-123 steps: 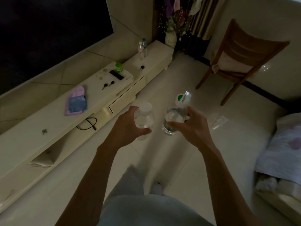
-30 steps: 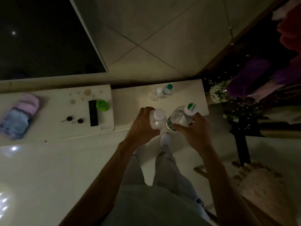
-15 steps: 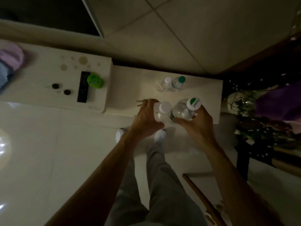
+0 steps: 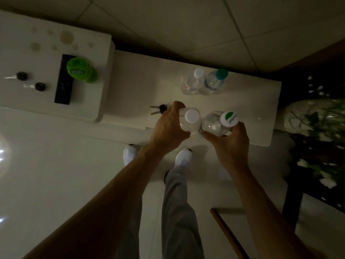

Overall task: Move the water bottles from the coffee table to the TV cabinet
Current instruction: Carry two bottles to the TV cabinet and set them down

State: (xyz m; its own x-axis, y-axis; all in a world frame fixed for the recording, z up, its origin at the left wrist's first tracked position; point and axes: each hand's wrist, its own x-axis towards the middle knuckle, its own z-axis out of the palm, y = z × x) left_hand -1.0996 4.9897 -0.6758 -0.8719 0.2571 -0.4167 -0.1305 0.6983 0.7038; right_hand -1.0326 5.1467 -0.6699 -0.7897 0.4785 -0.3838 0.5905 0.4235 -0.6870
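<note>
Water bottles (image 4: 209,126) number four here, all at the low right section of the TV cabinet (image 4: 138,85), a pale unit whose raised section (image 4: 37,109) on the left sits a step higher. Glossy pale floor (image 4: 56,165) spreads in front of it, and a leafy plant (image 4: 306,116) in a vase stands off the cabinet's right end. The person stands at the cabinet front, white shoes (image 4: 183,157) near its base, both bare arms reaching forward. The left hand (image 4: 168,129) is wrapped round a clear white-capped bottle (image 4: 191,117). The right hand (image 4: 231,144) grips a clear green-and-white-capped bottle (image 4: 214,124), with the thumb curled across its near side. These two are roughly upright, side by side and touching, over the front edge of the low section. Whether their bases rest on it I cannot tell. Farther back on the same section two more stand free, touching each other: a second white-capped one (image 4: 192,83) and a teal-capped one (image 4: 214,82). On the raised section lies a black remote (image 4: 64,81), with a green-lidded tub (image 4: 80,69) overlapping its upper right. A bunch of keys (image 4: 157,109) lies on the low section just left of the left hand's fingertips. Two small black-headed items (image 4: 22,76) lie left of the remote, near each other but apart
</note>
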